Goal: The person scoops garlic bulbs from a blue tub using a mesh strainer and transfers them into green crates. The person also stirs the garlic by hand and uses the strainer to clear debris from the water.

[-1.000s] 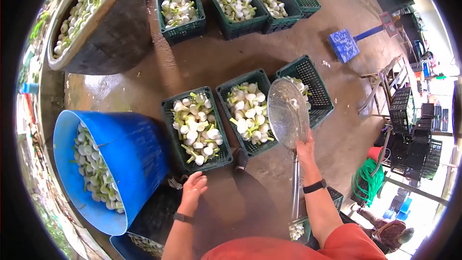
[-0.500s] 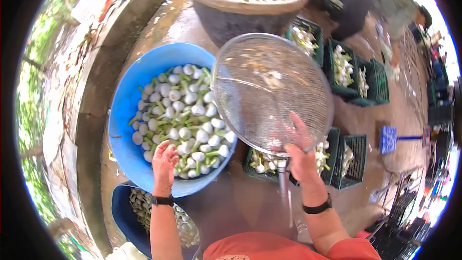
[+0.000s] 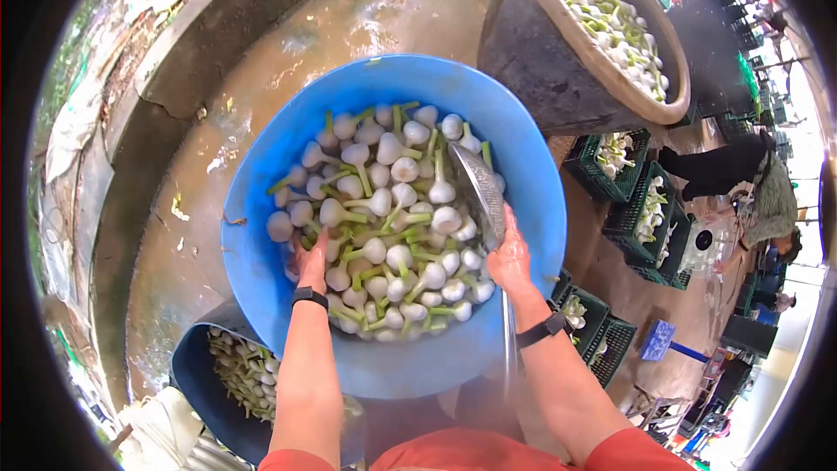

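1. The mesh skimmer stands almost edge-on in the blue tub. Its lower rim is sunk among the garlic bulbs, so you cannot tell what its bowl holds. Its handle runs down towards you beside your right wrist, and the end is lost against your orange shirt.
2. The fingertips of your left hand are pushed in among the bulbs and partly hidden. The bulbs' green stems cross one another, so the lower layers cannot be made out.
3. The bulbs fill the middle of the tub, with a band of bare blue wall showing around most of them. The far right rim comes close to the dark stone basin, which also holds bulbs. The near left rim overlaps a smaller dark tub.
4. Wet concrete floor lies open beyond the tub's far and left sides, up to a raised kerb. To the right stand green crates, with another person bending just past them.
5. Your left hand lies flat and spread, palm down on the bulbs at the tub's near left.
6. Your right hand is closed around the skimmer where the handle meets the bowl.
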{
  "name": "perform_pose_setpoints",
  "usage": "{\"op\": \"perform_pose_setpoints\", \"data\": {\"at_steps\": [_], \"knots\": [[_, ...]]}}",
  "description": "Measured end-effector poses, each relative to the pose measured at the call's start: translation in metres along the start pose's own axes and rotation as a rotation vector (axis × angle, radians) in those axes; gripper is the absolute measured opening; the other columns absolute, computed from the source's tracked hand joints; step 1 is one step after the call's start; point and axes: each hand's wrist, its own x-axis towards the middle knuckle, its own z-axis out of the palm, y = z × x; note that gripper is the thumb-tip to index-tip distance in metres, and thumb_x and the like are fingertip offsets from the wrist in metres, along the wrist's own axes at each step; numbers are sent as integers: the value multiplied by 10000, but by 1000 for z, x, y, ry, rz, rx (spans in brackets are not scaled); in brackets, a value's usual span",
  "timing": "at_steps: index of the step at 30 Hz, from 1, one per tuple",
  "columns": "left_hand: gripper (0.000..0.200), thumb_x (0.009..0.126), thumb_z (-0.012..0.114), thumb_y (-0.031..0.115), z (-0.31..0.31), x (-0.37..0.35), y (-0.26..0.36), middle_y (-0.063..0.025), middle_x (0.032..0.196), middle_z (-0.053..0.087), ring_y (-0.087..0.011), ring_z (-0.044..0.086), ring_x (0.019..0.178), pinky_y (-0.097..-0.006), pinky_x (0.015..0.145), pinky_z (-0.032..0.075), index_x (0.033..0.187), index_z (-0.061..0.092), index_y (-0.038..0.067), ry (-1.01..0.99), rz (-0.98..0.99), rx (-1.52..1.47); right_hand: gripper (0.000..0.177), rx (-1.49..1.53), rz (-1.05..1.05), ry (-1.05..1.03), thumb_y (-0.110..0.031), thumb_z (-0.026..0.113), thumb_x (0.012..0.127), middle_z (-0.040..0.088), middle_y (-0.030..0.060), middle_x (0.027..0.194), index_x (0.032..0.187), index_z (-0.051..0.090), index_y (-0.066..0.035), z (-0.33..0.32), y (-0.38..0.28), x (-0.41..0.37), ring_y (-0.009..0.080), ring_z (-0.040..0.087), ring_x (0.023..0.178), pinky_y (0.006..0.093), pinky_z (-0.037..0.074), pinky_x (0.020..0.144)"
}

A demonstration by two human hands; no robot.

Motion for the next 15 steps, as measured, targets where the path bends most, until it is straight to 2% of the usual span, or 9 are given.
{"op": "perform_pose_setpoints", "data": {"at_steps": [2, 4, 6, 7, 8, 9, 11, 13, 15], "knots": [[1046, 689, 709, 553, 13, 8, 6, -217, 1476, 240, -332, 241, 1362, -395, 1109, 209, 1458, 191, 70, -79, 19, -214, 813, 19, -20, -10, 34, 514, 689, 501, 262, 1240, 1438, 262, -156, 21, 9, 24, 423, 507, 1108, 436, 410, 959], [1052, 695, 722, 530, 26, 16, -1, -207, 1481, 233, -305, 234, 1369, -366, 1109, 207, 1461, 173, 63, -59, -109, -203, 797, 45, 174, -220, 48, 475, 686, 496, 267, 1254, 1434, 275, -138, 42, 15, 47, 401, 501, 1140, 402, 395, 983], [1053, 704, 743, 480, 46, 37, -23, -200, 1485, 218, -279, 219, 1375, -358, 1109, 202, 1462, 150, 52, -144, -107, -330, 763, 160, 177, -249, 52, 460, 689, 538, 252, 1212, 1419, 316, -118, 65, 27, 63, 365, 522, 1138, 386, 394, 979], [1004, 696, 768, 437, 63, 56, -49, -177, 1441, 319, -245, 314, 1327, -341, 1073, 271, 1430, 235, 8, -151, -60, -478, 710, 168, 197, -251, 66, 458, 688, 560, 206, 1200, 1376, 378, -86, 83, 39, 72, 322, 528, 1131, 355, 387, 979], [1004, 696, 768, 437, 66, 62, -50, -177, 1441, 319, -245, 314, 1327, -341, 1073, 271, 1430, 235, 8, -146, -76, -476, 661, 176, 214, -254, 80, 457, 686, 581, 161, 1188, 1333, 440, -54, 102, 56, 82, 278, 535, 1124, 324, 381, 979], [948, 696, 772, 428, 66, 64, -44, -166, 1397, 380, -235, 371, 1281, -334, 1045, 307, 1393, 302, -9, -231, -35, -451, 590, 406, 243, -298, 93, 473, 690, 603, 122, 1133, 1265, 493, -36, 127, 86, 93, 241, 559, 1057, 336, 434, 913], [763, 714, 769, 391, 65, 59, -25, -123, 1260, 526, -204, 500, 1144, -310, 968, 387, 1271, 473, -38, -396, 111, -436, 558, 414, 302, -326, 90, 486, 703, 603, 127, 1107, 1248, 499, -28, 143, 104, 103, 245, 569, 1008, 353, 461, 852], [726, 732, 756, 378, 66, 57, -4, -117, 1263, 528, -196, 498, 1145, -306, 972, 384, 1264, 485, -36, -460, -8, -338, 493, 468, 394, -341, 82, 513, 729, 603, 138, 1054, 1213, 510, -14, 154, 109, 115, 254, 589, 908, 388, 516, 730], [689, 751, 743, 366, 73, 58, 5, -110, 1266, 530, -188, 497, 1146, -303, 976, 382, 1257, 498, -33, -518, -108, -250, 481, 533, 423, -349, 78, 532, 737, 601, 146, 1059, 1210, 511, -7, 140, 82, 113, 261, 589, 918, 388, 519, 735]]}}
